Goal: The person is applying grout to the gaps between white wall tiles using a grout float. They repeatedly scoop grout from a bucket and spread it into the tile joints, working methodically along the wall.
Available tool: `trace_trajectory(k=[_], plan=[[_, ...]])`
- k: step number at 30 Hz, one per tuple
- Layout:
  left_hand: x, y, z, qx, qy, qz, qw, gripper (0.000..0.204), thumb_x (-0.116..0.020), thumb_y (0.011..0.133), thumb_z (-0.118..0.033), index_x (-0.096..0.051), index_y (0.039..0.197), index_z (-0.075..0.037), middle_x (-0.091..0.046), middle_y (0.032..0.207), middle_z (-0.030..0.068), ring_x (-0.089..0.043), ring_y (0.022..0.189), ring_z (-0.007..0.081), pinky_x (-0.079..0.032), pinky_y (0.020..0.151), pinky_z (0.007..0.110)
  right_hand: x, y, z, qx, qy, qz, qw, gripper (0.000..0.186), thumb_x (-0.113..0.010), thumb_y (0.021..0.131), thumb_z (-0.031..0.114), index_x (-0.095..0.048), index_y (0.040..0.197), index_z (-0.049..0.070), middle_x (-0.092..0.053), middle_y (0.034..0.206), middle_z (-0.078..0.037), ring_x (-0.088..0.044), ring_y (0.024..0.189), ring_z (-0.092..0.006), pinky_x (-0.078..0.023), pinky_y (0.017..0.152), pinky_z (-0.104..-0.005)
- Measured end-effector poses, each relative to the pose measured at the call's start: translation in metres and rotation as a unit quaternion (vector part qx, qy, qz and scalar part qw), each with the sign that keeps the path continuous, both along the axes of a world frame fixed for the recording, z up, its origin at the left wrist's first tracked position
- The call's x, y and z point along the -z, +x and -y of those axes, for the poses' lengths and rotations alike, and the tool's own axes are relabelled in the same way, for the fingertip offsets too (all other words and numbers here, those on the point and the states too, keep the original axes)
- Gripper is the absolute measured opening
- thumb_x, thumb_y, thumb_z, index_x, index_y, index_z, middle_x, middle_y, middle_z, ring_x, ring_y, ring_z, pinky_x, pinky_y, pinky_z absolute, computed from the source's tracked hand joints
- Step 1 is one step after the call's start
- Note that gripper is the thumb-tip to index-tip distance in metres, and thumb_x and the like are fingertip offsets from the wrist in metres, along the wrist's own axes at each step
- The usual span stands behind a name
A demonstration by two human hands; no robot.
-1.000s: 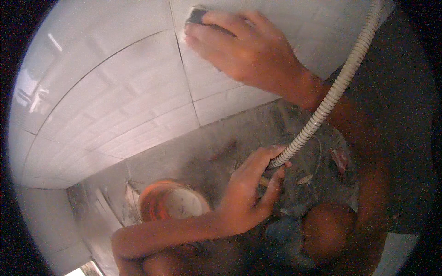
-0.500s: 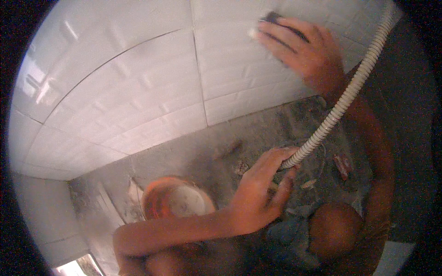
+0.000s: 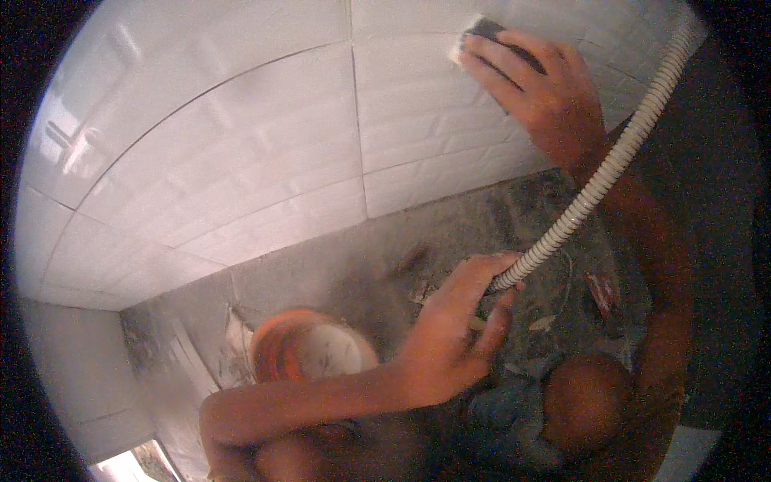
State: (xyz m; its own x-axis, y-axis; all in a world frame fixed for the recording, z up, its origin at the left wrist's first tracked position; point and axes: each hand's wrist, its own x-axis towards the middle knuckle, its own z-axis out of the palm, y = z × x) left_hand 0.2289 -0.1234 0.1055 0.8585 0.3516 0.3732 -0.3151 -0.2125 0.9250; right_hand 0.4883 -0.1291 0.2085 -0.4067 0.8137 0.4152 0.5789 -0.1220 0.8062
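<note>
Here, an orange bucket (image 3: pixel 270 347) is standing left of centre in the lower frame, a pale round surface showing inside; contents or bottom, cannot tell. At upper right, your right hand (image 3: pixel 554 92) is gripping a dark block (image 3: pixel 485 30) with a pale edge, fingers bent over it, and is holding it against the white tiled wall (image 3: pixel 241 145). Just right of centre, your left hand (image 3: pixel 446 345) is curling partly closed around the lower end of a ribbed, cream hose (image 3: pixel 598 183), which is running toward the upper right corner.
</note>
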Motion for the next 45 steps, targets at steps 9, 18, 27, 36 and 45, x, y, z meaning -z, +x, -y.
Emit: trace_trajectory(k=[9,18,27,36,45], plan=[[-0.012,0.007,-0.012,-0.017,0.0,-0.015,1.0,0.04,-0.058,0.094,0.004,-0.053,0.134,-0.001,-0.064,0.119,0.0199,-0.066,0.111,0.0354,-0.05,0.097,0.041,-0.019,-0.031,-0.038,-0.055,-0.004,0.023,0.998,0.044,-0.061,0.084,0.024,-0.067,0.127,0.017,-0.062,0.137,0.001,-0.054,0.128,-0.0169,-0.045,0.098,-0.0409],[-0.011,0.037,-0.062,0.001,-0.043,-0.079,0.996,0.026,-0.06,0.097,0.001,-0.061,0.122,-0.003,-0.069,0.107,0.0118,-0.067,0.103,0.0221,-0.05,0.092,0.034,0.001,0.024,-0.099,-0.121,0.042,0.0,0.992,0.029,-0.066,0.082,0.024,-0.07,0.109,0.013,-0.065,0.116,0.0,-0.059,0.114,-0.0174,-0.049,0.079,-0.0354],[-0.004,0.039,-0.049,0.006,-0.058,-0.098,0.993,0.022,-0.061,0.097,-0.001,-0.062,0.119,-0.004,-0.069,0.108,0.0101,-0.066,0.102,0.0201,-0.05,0.092,0.034,-0.017,0.129,0.012,0.047,0.021,0.052,0.997,0.043,-0.064,0.084,0.018,-0.067,0.127,0.021,-0.063,0.135,0.005,-0.058,0.123,-0.0187,-0.051,0.094,-0.0419],[0.003,0.04,-0.05,-0.011,-0.097,-0.09,0.991,0.019,-0.058,0.103,-0.007,-0.059,0.121,-0.003,-0.066,0.111,0.0079,-0.062,0.105,0.018,-0.05,0.093,0.033,-0.01,0.15,0.073,0.068,0.211,-0.342,0.913,0.045,-0.07,0.086,0.011,-0.066,0.13,0.013,-0.068,0.128,-0.007,-0.065,0.112,-0.0291,-0.05,0.1,-0.043],[0.014,0.061,-0.075,-0.064,-0.138,-0.11,0.982,0.023,-0.062,0.103,-0.008,-0.058,0.124,-0.003,-0.064,0.113,0.0068,-0.06,0.107,0.0149,-0.049,0.095,0.031,0.052,0.155,-0.05,-0.032,0.394,-0.509,0.764,0.032,-0.071,0.088,0.015,-0.069,0.116,0.0,-0.073,0.1,-0.019,-0.071,0.088,-0.0359,-0.056,0.083,-0.0415]])
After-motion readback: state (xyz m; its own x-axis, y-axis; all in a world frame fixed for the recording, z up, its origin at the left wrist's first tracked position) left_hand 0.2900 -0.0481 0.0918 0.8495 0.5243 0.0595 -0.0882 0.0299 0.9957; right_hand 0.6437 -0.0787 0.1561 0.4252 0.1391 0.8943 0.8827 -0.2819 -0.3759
